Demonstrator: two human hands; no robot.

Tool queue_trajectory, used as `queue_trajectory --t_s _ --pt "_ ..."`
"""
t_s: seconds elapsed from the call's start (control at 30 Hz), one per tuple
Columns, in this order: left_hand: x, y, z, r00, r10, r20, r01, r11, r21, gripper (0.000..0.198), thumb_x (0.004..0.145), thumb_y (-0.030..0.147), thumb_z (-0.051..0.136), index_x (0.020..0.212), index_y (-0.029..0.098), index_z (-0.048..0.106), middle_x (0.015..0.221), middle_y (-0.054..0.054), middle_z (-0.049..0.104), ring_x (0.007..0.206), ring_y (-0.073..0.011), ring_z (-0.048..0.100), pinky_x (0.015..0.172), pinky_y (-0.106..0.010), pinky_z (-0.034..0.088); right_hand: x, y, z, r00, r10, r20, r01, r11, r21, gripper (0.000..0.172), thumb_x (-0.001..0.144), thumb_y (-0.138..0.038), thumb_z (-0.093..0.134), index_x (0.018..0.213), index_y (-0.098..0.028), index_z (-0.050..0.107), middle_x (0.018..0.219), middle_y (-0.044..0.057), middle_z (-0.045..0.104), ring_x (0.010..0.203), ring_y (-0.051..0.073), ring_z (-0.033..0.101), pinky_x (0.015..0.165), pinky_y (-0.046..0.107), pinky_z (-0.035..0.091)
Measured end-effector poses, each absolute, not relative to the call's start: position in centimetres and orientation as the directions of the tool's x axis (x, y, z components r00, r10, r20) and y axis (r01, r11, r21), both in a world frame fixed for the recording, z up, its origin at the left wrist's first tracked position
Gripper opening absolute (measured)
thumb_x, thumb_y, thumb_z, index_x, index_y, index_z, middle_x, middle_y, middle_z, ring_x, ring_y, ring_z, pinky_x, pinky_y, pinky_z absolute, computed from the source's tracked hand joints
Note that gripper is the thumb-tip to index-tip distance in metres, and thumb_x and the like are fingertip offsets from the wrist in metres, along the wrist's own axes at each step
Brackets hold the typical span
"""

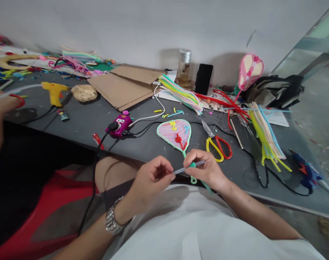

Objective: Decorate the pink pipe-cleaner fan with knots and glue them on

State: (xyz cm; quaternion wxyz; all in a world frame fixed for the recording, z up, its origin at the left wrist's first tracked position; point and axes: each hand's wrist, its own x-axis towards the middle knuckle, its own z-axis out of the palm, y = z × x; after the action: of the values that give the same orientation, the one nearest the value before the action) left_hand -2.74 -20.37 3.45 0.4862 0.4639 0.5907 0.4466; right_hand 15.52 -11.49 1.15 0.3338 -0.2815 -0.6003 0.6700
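Observation:
Just over the table's front edge, my left hand (pixel 154 175) pinches one end of a translucent glue stick (pixel 180 170). The fingers of my right hand (pixel 209 171) grip the same stick further along, together with a green pipe cleaner (pixel 193 165) that appears to go around it. The pipe cleaner's tail hangs below my right hand. Beyond my hands lies a fan-shaped piece (pixel 168 134) with pink-lilac strands, a green rim and small yellow, blue and red flowers. Its green handle runs toward me, partly hidden by my right hand. Scissors (pixel 219 146) with yellow and red handles lie nearby.
A purple power adapter (pixel 121 124), blue glue gun (pixel 305 169) and yellow glue gun (pixel 55 93) lie with cables across the table. Pipe-cleaner bundles (pixel 180 94) (pixel 267 133), cardboard (pixel 126 86), a phone (pixel 204 78) and a bottle (pixel 184 68) sit further back. Another person's arm (pixel 0 112) is at left.

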Motion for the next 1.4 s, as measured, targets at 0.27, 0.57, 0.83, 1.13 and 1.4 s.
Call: queue_trajectory --t_s 0.27,0.57,0.83,1.13,1.4 --pt "-6.3 -19.9 3.3 -0.126 0.987 -0.103 0.304 0.137 0.943 0.014 0.083 0.033 0.070 0.087 0.020 0.068 0.070 -0.002 0.069 0.060 -0.0153 0.061 0.055 -0.024 0.046 19.0 -8.2 0.7 -0.498 0.864 -0.067 -0.130 -0.151 -0.980 0.026 0.070 -0.034 0.090 0.082 -0.020 0.072 0.060 -0.005 0.061 0.047 0.008 0.050 0.044 0.022 0.038" --pt "-7.4 -4.5 5.7 0.180 0.917 0.356 0.910 -0.293 0.293 0.023 0.095 0.018 0.052 0.097 0.019 0.075 0.100 -0.010 0.074 0.091 -0.0242 0.066 0.081 -0.035 0.045 20.8 -6.2 0.0 -0.355 0.930 -0.097 -0.004 -0.105 -0.994 0.034 0.066 -0.041 0.091 0.085 -0.018 0.075 0.061 -0.003 0.063 0.050 0.009 0.052 0.047 0.023 0.039" --pt "-5.7 4.7 1.9 0.154 0.928 0.339 0.902 -0.273 0.336 0.028 0.081 0.010 0.065 0.106 0.016 0.076 0.120 -0.016 0.072 0.118 -0.0322 0.061 0.105 -0.048 0.041 20.8 -5.0 0.2 -0.371 0.923 -0.106 -0.014 -0.119 -0.993 0.035 0.069 -0.042 0.088 0.088 -0.017 0.072 0.060 -0.003 0.063 0.049 0.010 0.052 0.047 0.023 0.038" --pt "-0.3 -9.6 3.0 0.100 0.993 0.054 0.305 -0.083 0.949 0.014 0.084 0.029 0.073 0.094 0.019 0.077 0.085 -0.005 0.077 0.070 -0.0176 0.066 0.064 -0.027 0.049 18.8 -7.5 0.6 -0.395 0.902 0.175 0.267 0.295 -0.917 0.046 0.085 -0.016 0.068 0.129 -0.022 0.055 0.085 -0.002 0.072 0.071 0.011 0.064 0.065 0.023 0.045" --pt "0.5 -12.2 3.2 0.068 0.997 0.044 0.265 -0.060 0.962 0.012 0.079 0.023 0.075 0.091 0.019 0.075 0.089 -0.005 0.078 0.076 -0.0184 0.067 0.066 -0.027 0.050 18.0 -9.3 1.7 -0.523 0.830 0.191 0.321 0.400 -0.858 0.066 0.084 -0.006 0.056 0.146 -0.021 0.039 0.095 0.002 0.073 0.070 0.013 0.064 0.064 0.025 0.047"
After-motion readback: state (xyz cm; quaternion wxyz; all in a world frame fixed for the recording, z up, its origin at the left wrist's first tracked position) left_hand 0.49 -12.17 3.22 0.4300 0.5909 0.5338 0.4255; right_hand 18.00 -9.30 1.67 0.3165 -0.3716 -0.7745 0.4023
